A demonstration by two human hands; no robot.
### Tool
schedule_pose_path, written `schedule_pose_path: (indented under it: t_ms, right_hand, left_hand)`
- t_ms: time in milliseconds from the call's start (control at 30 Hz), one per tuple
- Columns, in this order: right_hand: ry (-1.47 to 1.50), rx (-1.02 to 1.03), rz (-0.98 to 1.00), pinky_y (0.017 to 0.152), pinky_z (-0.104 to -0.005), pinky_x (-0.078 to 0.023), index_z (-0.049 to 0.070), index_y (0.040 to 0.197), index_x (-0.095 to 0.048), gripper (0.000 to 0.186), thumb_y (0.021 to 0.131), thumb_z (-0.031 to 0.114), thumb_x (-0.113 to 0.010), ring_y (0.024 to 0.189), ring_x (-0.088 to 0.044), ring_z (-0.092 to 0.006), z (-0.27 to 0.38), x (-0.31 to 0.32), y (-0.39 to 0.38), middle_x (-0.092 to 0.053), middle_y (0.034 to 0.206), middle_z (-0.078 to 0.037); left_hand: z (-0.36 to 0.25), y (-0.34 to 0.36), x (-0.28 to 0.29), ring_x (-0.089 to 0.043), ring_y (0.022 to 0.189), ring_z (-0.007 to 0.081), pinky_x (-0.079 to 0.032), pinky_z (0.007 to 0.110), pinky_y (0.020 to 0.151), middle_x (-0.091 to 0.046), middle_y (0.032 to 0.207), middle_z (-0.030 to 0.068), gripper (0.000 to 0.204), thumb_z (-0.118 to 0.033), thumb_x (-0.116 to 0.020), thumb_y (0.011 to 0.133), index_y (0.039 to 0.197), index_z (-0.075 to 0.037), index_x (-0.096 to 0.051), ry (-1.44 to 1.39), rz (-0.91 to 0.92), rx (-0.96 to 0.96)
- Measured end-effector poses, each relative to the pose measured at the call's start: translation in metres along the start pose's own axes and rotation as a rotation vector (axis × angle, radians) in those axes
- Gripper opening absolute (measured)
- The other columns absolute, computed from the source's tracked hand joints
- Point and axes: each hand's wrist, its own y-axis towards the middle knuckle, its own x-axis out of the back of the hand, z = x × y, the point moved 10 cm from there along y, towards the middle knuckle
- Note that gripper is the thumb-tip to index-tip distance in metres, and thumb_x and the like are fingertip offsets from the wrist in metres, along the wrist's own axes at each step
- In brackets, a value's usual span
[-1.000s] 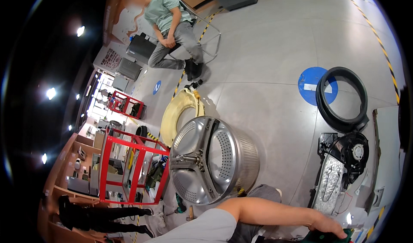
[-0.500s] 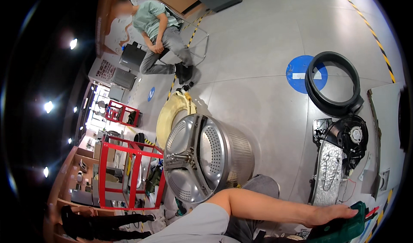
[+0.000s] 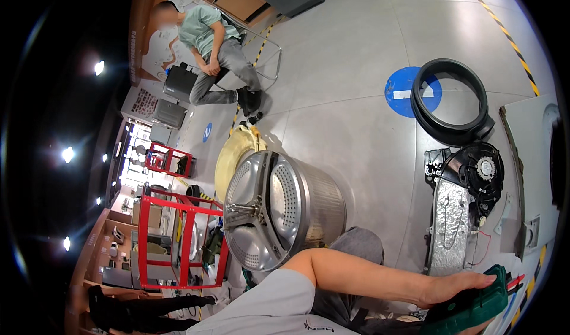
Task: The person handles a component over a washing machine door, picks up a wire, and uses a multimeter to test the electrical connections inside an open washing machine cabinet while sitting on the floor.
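My left hand (image 3: pixel 454 286) reaches out at the lower right, its thumb lying along the top edge of a dark green, box-like case (image 3: pixel 466 313). The hand is closed on that case; its other fingers are mostly hidden. Red and black stick-like ends (image 3: pixel 515 284) show beside the case's far end. Only a patch of my right hand (image 3: pixel 484 325) shows under the case at the bottom edge, so its grip is hidden. Left of my forearm, a steel washing-machine drum (image 3: pixel 285 207) lies on its side, with its three-armed spider and shaft facing left.
A black rubber ring (image 3: pixel 420 100) lies on the floor near a black motor assembly with a foil-covered duct (image 3: pixel 449 222). A white panel (image 3: pixel 531 157) stands at the right. Behind the drum are a cream ring (image 3: pixel 228 157) and red frame (image 3: pixel 189 240). One person (image 3: pixel 205 35) sits; another (image 3: pixel 142 308) stands.
The view has shifted slightly, so the drum, ring and duct appear higher and a little to the left. My left hand stays on the green case, whose broad side now shows more.
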Motion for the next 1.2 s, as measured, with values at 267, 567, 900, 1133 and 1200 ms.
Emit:
schedule_pose_path:
  t_ms: [267,567,900,1133,1200]
  right_hand:
    - [0.04,0.015,0.003,0.094,-0.0513,-0.032,0.0,0.126,-0.043,0.063,0.085,0.046,-0.057,0.114,-0.039,-0.0408,-0.005,-0.004,0.007,-0.039,0.127,-0.025]
    - [0.08,0.036,0.013,0.091,-0.0493,-0.033,0.0,0.122,-0.045,0.059,0.085,0.044,-0.058,0.11,-0.041,-0.0392,-0.012,-0.006,0.014,-0.041,0.123,-0.024]
    - [0.098,0.033,0.015,0.089,-0.047,-0.035,0.0,0.119,-0.047,0.055,0.084,0.041,-0.059,0.106,-0.043,-0.0374,-0.013,-0.009,0.018,-0.044,0.118,-0.022]
    - [0.123,0.039,0.019,0.087,-0.0455,-0.036,0.0,0.116,-0.048,0.052,0.084,0.039,-0.059,0.103,-0.045,-0.0361,-0.01,-0.009,0.023,-0.046,0.115,-0.022]
    - [0.129,0.048,0.022,0.086,-0.045,-0.036,0.0,0.116,-0.049,0.051,0.084,0.039,-0.059,0.102,-0.045,-0.0358,-0.01,-0.008,0.025,-0.047,0.114,-0.021]
  left_hand:
    - [0.001,0.0,0.001,-0.049,0.084,0.0038,-0.039,0.022,0.076,-0.056,0.091,-0.0046,0.046,-0.053,-0.049,0.096,0.095,-0.008,-0.06,0.112,-0.071,-0.015]
    - [0.006,0.001,0.009,-0.045,0.101,0.0097,-0.034,0.025,0.091,-0.053,0.107,0.0016,0.06,-0.06,-0.049,0.093,0.11,-0.002,-0.054,0.2,-0.065,0.001]
    - [0.019,0.004,0.009,-0.043,0.109,0.0114,-0.031,0.025,0.097,-0.051,0.116,0.0041,0.071,-0.062,-0.049,0.091,0.121,0.002,-0.048,0.114,-0.028,0.068]
    - [0.022,-0.002,0.003,-0.031,0.131,0.0204,-0.02,0.029,0.11,-0.037,0.141,0.0147,0.101,-0.069,-0.05,0.086,0.141,0.012,-0.025,0.144,0.016,0.166]
    - [0.02,-0.005,0.002,-0.028,0.135,0.0223,-0.017,0.029,0.112,-0.033,0.144,0.0167,0.106,-0.071,-0.049,0.085,0.143,0.013,-0.02,0.162,-0.003,0.175]
